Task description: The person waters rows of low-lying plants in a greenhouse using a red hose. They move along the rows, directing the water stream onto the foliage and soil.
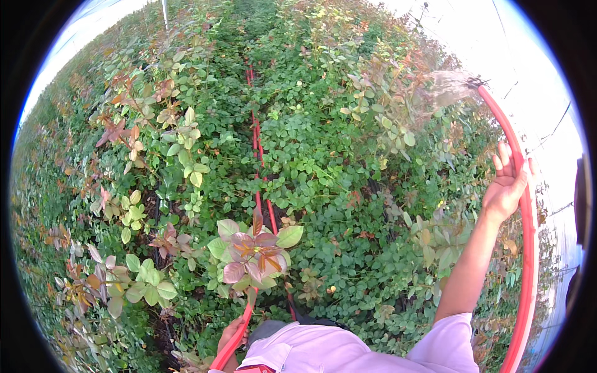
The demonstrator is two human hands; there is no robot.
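My right hand (503, 189) is raised at the right, its thumb and palm against a red hose (529, 224) with some fingers loosely extended. The hose arches up past the hand, and its dark end (475, 84) points left. Water (445, 88) sprays from that end onto leafy rose-like bushes (380, 107). Low beside my body, my left hand (233, 333) is wrapped around another stretch of red hose (240, 328). Reddish and pale green leaves (254, 254) stand just above that stretch and cover part of it.
Dense plants crowd both sides. Two red hose lines (258, 154) run between the rows, partly under leaves. Dark thin tubes (158, 214) lie along the soil at the left. A pale post (165, 14) rises far off, and whitish sheeting (517, 60) bounds the right.
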